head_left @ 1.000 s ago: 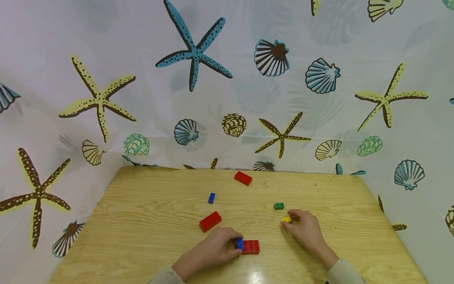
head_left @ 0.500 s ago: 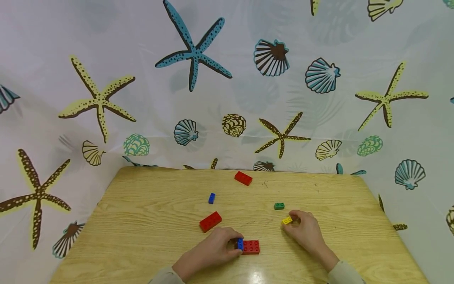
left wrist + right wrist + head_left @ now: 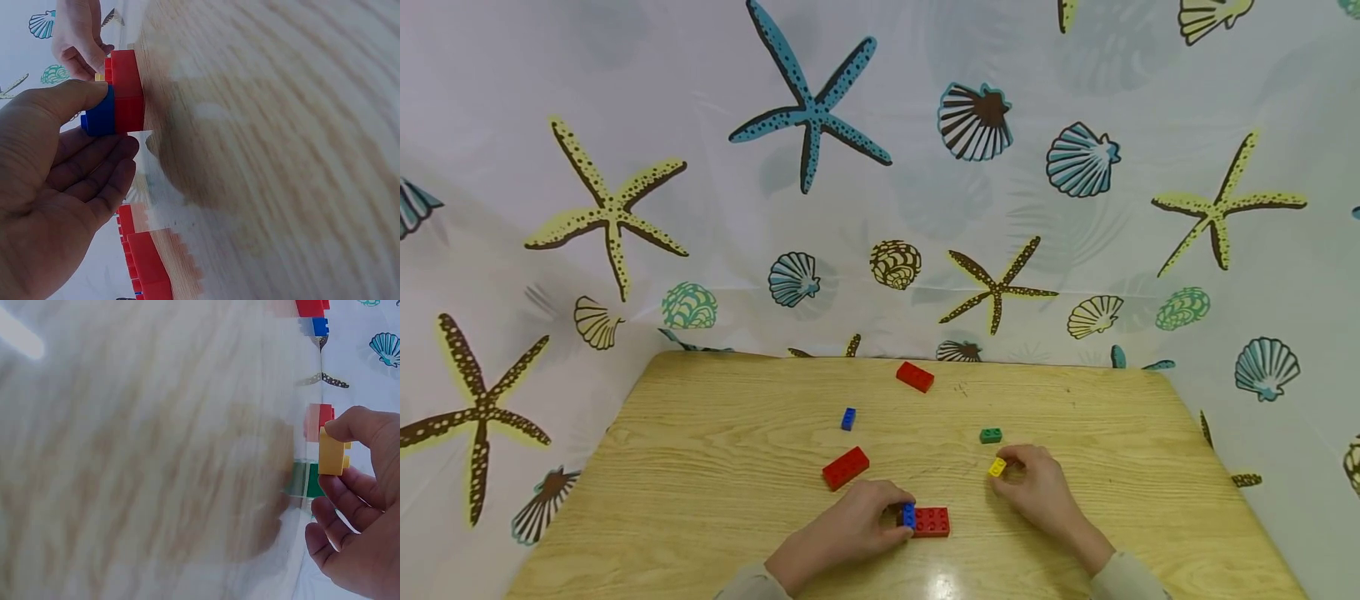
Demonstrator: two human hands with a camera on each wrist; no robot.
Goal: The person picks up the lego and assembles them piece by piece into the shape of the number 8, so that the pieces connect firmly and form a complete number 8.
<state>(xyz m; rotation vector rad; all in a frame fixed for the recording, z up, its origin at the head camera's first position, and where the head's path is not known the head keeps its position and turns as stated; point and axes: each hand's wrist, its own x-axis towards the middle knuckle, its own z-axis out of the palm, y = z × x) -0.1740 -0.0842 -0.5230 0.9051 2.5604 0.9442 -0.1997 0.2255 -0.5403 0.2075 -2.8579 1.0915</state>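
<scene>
My left hand point(image 3: 853, 527) pinches a small blue toy brick point(image 3: 908, 517) between thumb and fingers. This blue brick is on top of the left end of a red brick point(image 3: 933, 522), whose other studs show bare. To the right, my right hand point(image 3: 1041, 493) pinches a small yellow brick point(image 3: 997, 467) by its ends, thumb on one and fingertips on the other. In the right wrist view the yellow brick point(image 3: 331, 453) has its studs facing the palm side. Just beyond it lies a green brick point(image 3: 991, 436).
A long red brick point(image 3: 846, 468) lies beyond my left hand. Farther back are a second blue brick point(image 3: 848, 419) and another red brick point(image 3: 915, 377) near the far edge of the wooden table point(image 3: 715, 417). A cloth point(image 3: 880, 200) printed with starfish and shells hangs behind.
My right hand has shifted slightly left with the yellow brick, which has turned to a steeper angle. My left hand and the blue and red bricks have stayed in place.
</scene>
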